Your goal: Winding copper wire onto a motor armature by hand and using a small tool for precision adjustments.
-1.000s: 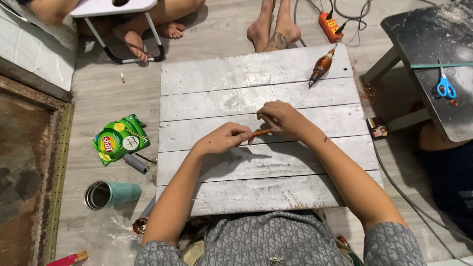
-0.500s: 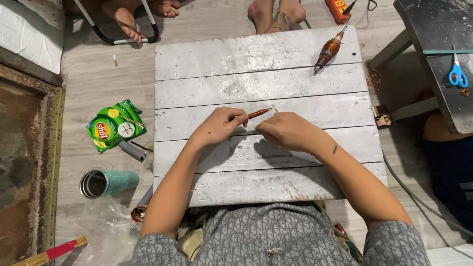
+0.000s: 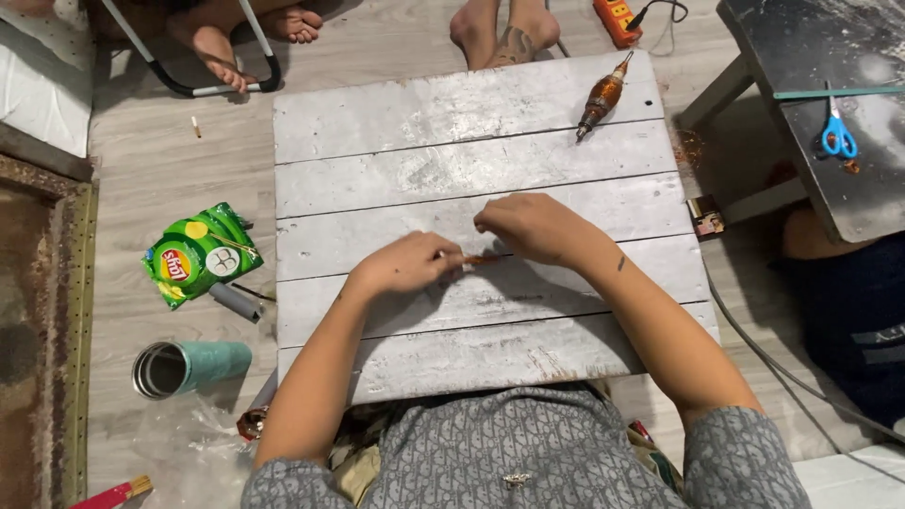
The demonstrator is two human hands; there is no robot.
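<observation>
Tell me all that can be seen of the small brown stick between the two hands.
The small brown stick is thin, short and reddish brown, perhaps wood or metal; the material cannot be told. It lies almost level just above the white plank board, near its middle. The left hand pinches one end with its fingertips, and the right hand covers the other end, so only the middle part shows. Nothing else touches it.
</observation>
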